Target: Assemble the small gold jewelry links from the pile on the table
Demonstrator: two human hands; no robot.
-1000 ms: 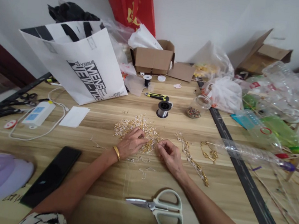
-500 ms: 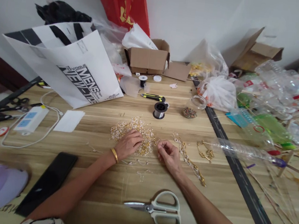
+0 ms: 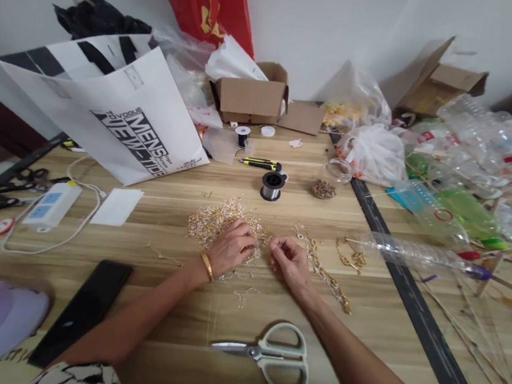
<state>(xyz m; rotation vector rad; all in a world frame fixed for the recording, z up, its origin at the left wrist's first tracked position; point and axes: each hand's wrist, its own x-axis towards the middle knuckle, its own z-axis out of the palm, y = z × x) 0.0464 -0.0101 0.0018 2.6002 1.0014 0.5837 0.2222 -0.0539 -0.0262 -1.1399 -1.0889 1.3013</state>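
A loose pile of small gold and silver links or charms [image 3: 208, 223] lies in the middle of the wooden table. My left hand [image 3: 232, 248], with a gold bangle at the wrist, rests over the pile's right side, its fingers bent and held together; what lies under the fingertips is hidden. Just right of the pile, my right hand [image 3: 290, 262] makes a pinch with thumb and forefinger. A tiny glint shows at that pinch, too small to name. Beside my right hand lie gold and silver chains [image 3: 327, 277]. Short silver chain pieces [image 3: 244, 295] lie below my left hand.
Scissors [image 3: 274, 354] lie close in front. Beyond the pile stand a wire spool [image 3: 271, 187], a box cutter [image 3: 259, 163] and a glass jar of beads [image 3: 325, 187]. A black phone [image 3: 82, 314] lies left; plastic bottles [image 3: 462, 209] crowd the right.
My left hand has slid a little to the right over the pile, closer to my right hand. The right hand keeps its pinch in nearly the same place. The view has shifted slightly.
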